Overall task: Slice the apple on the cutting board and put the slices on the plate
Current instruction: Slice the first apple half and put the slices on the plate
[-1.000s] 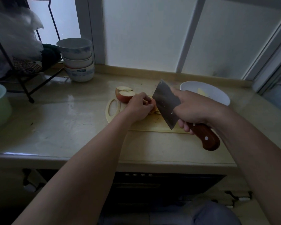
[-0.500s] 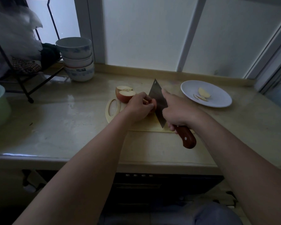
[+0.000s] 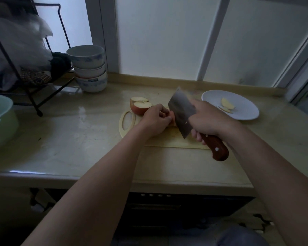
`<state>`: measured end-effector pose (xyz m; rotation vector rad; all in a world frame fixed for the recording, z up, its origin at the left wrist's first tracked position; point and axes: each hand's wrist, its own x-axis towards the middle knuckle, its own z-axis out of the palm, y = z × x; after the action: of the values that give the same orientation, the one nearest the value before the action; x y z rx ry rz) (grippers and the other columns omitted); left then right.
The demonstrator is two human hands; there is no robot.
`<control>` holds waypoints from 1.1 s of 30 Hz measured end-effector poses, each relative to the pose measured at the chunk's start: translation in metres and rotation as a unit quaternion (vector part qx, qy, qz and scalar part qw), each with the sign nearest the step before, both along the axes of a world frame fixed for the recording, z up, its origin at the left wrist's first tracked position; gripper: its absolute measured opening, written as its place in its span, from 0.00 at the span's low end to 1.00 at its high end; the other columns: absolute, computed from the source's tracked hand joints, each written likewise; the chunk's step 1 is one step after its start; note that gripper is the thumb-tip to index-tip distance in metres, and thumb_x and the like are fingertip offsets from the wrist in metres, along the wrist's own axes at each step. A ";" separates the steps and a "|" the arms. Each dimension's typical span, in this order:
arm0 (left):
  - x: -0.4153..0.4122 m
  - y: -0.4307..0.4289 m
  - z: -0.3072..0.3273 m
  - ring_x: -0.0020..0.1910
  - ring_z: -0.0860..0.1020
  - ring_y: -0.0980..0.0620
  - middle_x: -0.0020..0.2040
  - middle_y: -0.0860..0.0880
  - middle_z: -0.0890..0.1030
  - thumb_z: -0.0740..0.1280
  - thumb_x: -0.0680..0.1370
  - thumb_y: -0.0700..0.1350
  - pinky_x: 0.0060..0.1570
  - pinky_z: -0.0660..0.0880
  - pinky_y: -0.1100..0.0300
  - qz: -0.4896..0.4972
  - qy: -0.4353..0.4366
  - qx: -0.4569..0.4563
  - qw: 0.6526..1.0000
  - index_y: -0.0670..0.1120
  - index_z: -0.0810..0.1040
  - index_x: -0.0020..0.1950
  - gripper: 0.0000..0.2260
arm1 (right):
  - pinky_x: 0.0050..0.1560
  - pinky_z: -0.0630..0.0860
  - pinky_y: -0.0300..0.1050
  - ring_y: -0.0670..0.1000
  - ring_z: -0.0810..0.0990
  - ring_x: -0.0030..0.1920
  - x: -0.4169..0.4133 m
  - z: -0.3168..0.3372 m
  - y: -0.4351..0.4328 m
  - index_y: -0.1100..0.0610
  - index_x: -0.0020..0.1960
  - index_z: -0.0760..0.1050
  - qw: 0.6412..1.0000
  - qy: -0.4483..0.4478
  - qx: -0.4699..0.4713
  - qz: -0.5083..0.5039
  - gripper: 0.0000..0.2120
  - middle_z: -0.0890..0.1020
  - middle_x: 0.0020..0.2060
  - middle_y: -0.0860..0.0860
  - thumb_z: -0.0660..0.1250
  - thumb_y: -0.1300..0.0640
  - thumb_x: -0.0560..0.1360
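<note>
Your left hand (image 3: 156, 119) curls over an apple piece (image 3: 172, 114) on the cutting board (image 3: 167, 139); your right hand (image 3: 208, 119) grips the knife (image 3: 180, 112) by its handle, blade tilted just beside those fingers. The piece looks firm but wet and may slide, so pin it by the skin, fingertips tucked. The rest of the apple (image 3: 140, 107) sits at the board's far corner on the glossy counter (image 3: 78, 139), the plate (image 3: 245, 112) with slices (image 3: 227, 104) to the right.

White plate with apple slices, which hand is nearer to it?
Right. The right hand, gripping the cleaver, is just left of the plate; the left hand holds an apple piece farther left.
</note>
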<state>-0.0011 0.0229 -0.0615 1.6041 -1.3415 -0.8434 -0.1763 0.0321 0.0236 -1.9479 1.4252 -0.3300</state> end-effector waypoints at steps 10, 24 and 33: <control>-0.001 -0.002 -0.001 0.50 0.82 0.52 0.52 0.49 0.81 0.70 0.81 0.44 0.55 0.82 0.52 0.011 -0.010 0.012 1.000 0.50 0.74 0.57 0.08 | 0.28 0.79 0.44 0.52 0.83 0.27 0.005 -0.001 -0.002 0.35 0.83 0.43 0.998 -0.042 -0.046 -0.012 0.44 0.85 0.36 0.58 0.57 0.66 0.77; -0.003 0.002 0.003 0.52 0.80 0.52 0.53 0.50 0.80 0.69 0.81 0.45 0.52 0.80 0.57 0.009 -0.036 0.009 0.999 0.48 0.74 0.60 0.10 | 0.27 0.78 0.42 0.53 0.83 0.31 0.005 0.000 0.001 0.37 0.83 0.44 0.999 -0.028 -0.030 -0.010 0.43 0.85 0.39 0.60 0.58 0.67 0.79; 0.000 0.000 0.001 0.51 0.79 0.54 0.51 0.53 0.78 0.70 0.80 0.47 0.50 0.79 0.59 0.005 -0.043 0.008 0.999 0.51 0.73 0.58 0.09 | 0.29 0.80 0.45 0.55 0.84 0.32 0.003 -0.002 0.007 0.35 0.83 0.44 0.999 -0.019 -0.027 -0.015 0.45 0.86 0.37 0.59 0.58 0.67 0.78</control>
<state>-0.0012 0.0227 -0.0609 1.6745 -1.3897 -0.7891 -0.1733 0.0388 0.0214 -1.9543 1.4353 -0.4220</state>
